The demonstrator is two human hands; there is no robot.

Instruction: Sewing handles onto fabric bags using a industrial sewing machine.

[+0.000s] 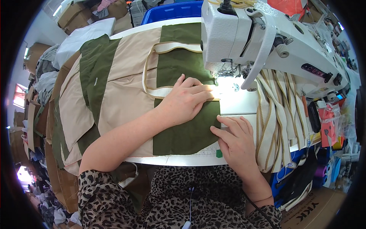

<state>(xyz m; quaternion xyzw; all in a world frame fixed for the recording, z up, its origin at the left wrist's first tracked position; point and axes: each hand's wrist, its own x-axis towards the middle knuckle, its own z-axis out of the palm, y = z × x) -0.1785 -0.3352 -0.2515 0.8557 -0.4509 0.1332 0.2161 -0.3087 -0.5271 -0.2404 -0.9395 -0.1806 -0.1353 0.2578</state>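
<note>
A green and beige fabric panel point(131, 72) lies across the white table under the sewing machine point(244, 42). A looped cream webbing strap with tan edges point(146, 72) rests on it, both ends running toward the brightly lit needle area. My left hand point(187, 99) lies over the strap's nearer end, fingers stretched toward the presser foot and pressing down. At the green panel's right edge, my right hand point(237, 143) is spread, its fingertips touching or close to the fabric edge. The needle tip is lost in glare.
More cream webbing straps point(272, 122) hang in a bundle right of the needle. A measuring tape strip point(198, 154) runs along the table's front edge. Behind the table stands a blue bin point(171, 13); cardboard boxes point(76, 17) and a brown carton point(316, 208) lie around.
</note>
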